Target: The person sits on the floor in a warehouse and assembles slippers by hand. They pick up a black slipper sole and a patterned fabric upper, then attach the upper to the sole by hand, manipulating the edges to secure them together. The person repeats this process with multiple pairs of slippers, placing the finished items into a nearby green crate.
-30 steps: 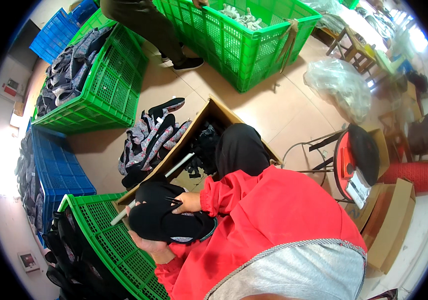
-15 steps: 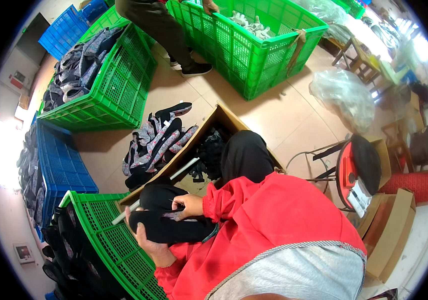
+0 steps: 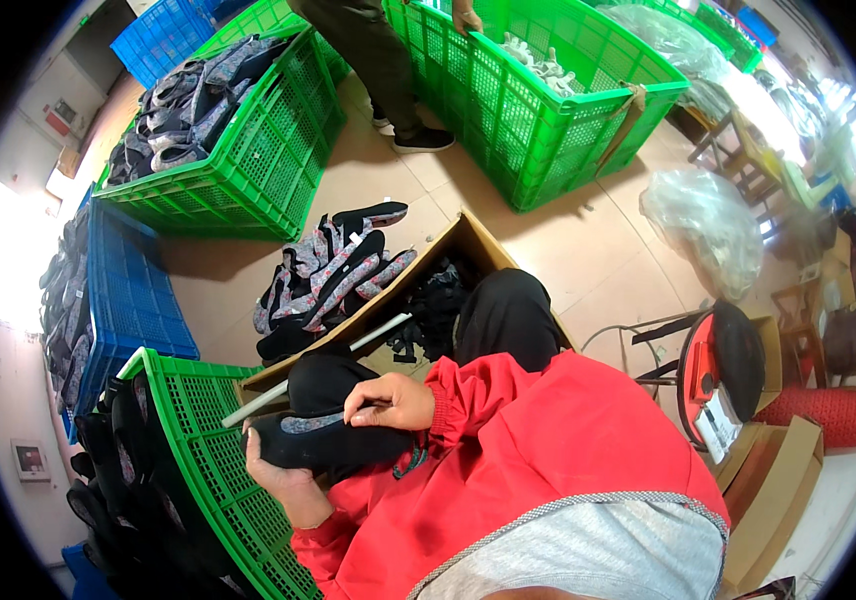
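A black shoe upper (image 3: pixel 323 440) with a grey patterned strip lies across my lap. My left hand (image 3: pixel 278 480) grips it from below at its left end. My right hand (image 3: pixel 393 402) rests on top of it with the fingers curled, pressing on its upper edge; whether it pinches a small item I cannot tell. My red sleeves reach in from below. An open cardboard box (image 3: pixel 398 300) stands just beyond my knees, and a green crate (image 3: pixel 183 430) sits at my left.
A pile of patterned shoe uppers (image 3: pixel 328 275) lies on the floor. Green crates (image 3: pixel 248 140) (image 3: pixel 548 100) and a blue crate (image 3: pixel 123 300) stand around. Another person's legs (image 3: pixel 378 60) stand at the far crate. A red stool (image 3: pixel 718 375) and cardboard boxes (image 3: pixel 778 490) are at my right.
The shoe upper has been turned and laid lower across my lap. My right hand has moved onto its top edge, and my left hand now holds it from beneath.
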Motion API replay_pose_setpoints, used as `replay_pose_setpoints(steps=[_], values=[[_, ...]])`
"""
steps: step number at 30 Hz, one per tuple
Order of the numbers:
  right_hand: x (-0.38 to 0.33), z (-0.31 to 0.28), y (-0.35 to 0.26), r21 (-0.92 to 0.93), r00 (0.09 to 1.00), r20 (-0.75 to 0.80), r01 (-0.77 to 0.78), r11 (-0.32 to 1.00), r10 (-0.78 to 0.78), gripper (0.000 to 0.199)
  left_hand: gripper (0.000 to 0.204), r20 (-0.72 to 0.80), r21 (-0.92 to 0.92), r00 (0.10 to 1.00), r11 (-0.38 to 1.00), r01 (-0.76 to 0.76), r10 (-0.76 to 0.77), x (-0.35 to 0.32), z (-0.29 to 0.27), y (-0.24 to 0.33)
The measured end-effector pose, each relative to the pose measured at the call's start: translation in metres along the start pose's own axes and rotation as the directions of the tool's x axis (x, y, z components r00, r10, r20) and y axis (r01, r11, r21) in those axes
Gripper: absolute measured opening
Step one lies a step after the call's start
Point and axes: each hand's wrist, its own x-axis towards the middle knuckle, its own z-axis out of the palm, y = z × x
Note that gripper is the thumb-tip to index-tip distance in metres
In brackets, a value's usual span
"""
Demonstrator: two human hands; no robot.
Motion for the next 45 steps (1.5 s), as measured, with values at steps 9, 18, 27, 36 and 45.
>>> replay_pose_setpoints(steps=[9,18,27,36,45], values=[[0.004,0.004,-0.003,0.02,0.977,-0.173,-0.126,0.992,0.128,0.01,0.039,0.339,0.179,0.94,0.984,-0.019,-0.044,-0.033,0.027,-0.013],[0.006,-0.024,0.022,0.159,0.909,-0.351,-0.181,0.971,0.227,0.036,0.04,0.145,0.002,0.893,0.902,-0.431,0.426,-0.068,0.06,0.017],[-0.013,-0.04,0.089,0.341,0.734,-0.305,-0.511,0.789,0.607,0.047,0.055,0.302,-0.021,0.711,0.75,-0.661,0.634,-0.081,0.062,-0.02],[-0.003,-0.047,0.019,0.301,0.577,-0.551,-0.537,0.788,0.603,0.038,0.027,0.324,-0.01,0.871,0.923,-0.386,0.368,-0.076,0.043,-0.007],[-0.015,-0.054,0.032,0.456,0.797,-0.442,-0.195,0.868,0.411,0.024,0.038,0.24,0.083,0.97,0.996,0.024,-0.044,-0.076,-0.001,0.001]])
